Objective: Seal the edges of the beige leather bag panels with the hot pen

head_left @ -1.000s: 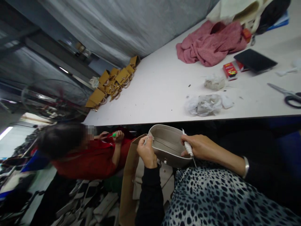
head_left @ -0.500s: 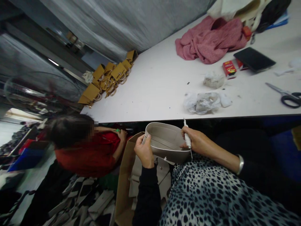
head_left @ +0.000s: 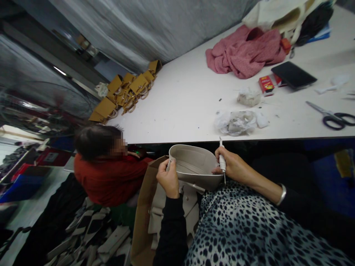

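Note:
In front of my lap is an open beige handbag body (head_left: 191,149), its mouth turned up toward me and a small metal fitting on its lower side. My left hand (head_left: 168,178) pinches the left edge of its rim between thumb and fingers. At the right end of the rim, my right hand (head_left: 231,162) closes around a slim awl-like tool (head_left: 222,162) with a white wrapped grip and thin metal points at both ends. Its fingers also touch the bag there. Beneath the bag, more beige bag pieces (head_left: 161,207) lie in a cardboard box (head_left: 141,218).
The white table (head_left: 174,103) carries plastic-wrapped lumps (head_left: 238,122), scissors (head_left: 330,114), a red box (head_left: 266,85), a black tablet-like slab (head_left: 294,75), a pink cloth (head_left: 238,53) and mustard bags (head_left: 138,84). A co-worker in red (head_left: 111,181) sits left; beige pieces (head_left: 113,242) are heaped below.
The co-worker has shifted right and drawn the arm in. My view has turned slightly; both hands keep their hold on the bag and tool, with little movement.

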{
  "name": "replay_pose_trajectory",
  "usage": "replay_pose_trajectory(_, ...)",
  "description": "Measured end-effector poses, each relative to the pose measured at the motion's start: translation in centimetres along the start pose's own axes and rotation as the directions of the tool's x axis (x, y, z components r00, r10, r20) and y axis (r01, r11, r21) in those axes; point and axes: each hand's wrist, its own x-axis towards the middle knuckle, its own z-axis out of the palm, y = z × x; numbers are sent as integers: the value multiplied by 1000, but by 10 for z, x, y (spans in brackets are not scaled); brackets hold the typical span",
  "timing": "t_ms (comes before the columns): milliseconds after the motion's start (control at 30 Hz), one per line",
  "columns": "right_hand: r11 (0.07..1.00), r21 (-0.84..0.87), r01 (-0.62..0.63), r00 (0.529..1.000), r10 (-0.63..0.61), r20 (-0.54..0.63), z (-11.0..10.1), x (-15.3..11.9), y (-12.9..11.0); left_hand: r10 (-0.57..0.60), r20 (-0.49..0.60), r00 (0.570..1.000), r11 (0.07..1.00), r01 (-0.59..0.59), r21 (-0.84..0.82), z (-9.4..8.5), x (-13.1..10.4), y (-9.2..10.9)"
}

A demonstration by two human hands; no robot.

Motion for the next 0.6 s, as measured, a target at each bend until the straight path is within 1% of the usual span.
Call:
replay_pose_trajectory(67, 1000, 20, 4, 1000, -4, -14, 1, 0, 1, 61, -2, 998, 998, -61, 13, -2, 1, -2)
replay_pose_trajectory(100, 999, 49, 14, 1000, -13, -17, 1, 0, 2, 69, -9, 998, 998, -69, -4, -4, 3, -2)
replay_pose_trajectory(167, 989, 143, 38, 999, -35, -22, -2, 0, 0, 20, -32, 999, 995, -23, -95, -12, 8, 0)
replay_pose_trajectory(267, 948, 316, 31, 997, -9, -71, -13, 0, -9, -101, -19, 995, 950, 91, -298, -34, 21, 7)
replay_pose_trajectory(300, 934, 356, 21, 995, 16, -101, -19, -1, -13, -109, -8, 994, 932, 100, -349, -43, 27, 10)
replay_pose_trajectory(333, 923, 385, 15, 990, 41, -136, -26, -2, -18, -95, -10, 995, 920, 84, -384, -53, 33, 14)
replay_pose_trajectory(400, 913, 408, 23, 975, 69, -209, -39, -4, -26, -14, -52, 999, 915, -8, -402, -73, 46, 24)
replay_pose_trajectory(467, 912, 407, 43, 959, 76, -272, -51, -8, -32, 98, -98, 990, 916, -129, -381, -89, 59, 38)
replay_pose_trajectory(500, 912, 407, 50, 953, 78, -293, -57, -10, -34, 151, -100, 983, 916, -177, -359, -95, 64, 47)
replay_pose_trajectory(533, 913, 405, 55, 948, 80, -309, -62, -12, -35, 198, -77, 977, 921, -212, -327, -99, 68, 57)
replay_pose_trajectory(567, 914, 401, 61, 942, 81, -326, -66, -13, -35, 245, -21, 969, 928, -241, -283, -101, 71, 67)
replay_pose_trajectory(600, 916, 396, 67, 936, 79, -342, -69, -14, -35, 294, 65, 954, 935, -272, -229, -99, 72, 78)
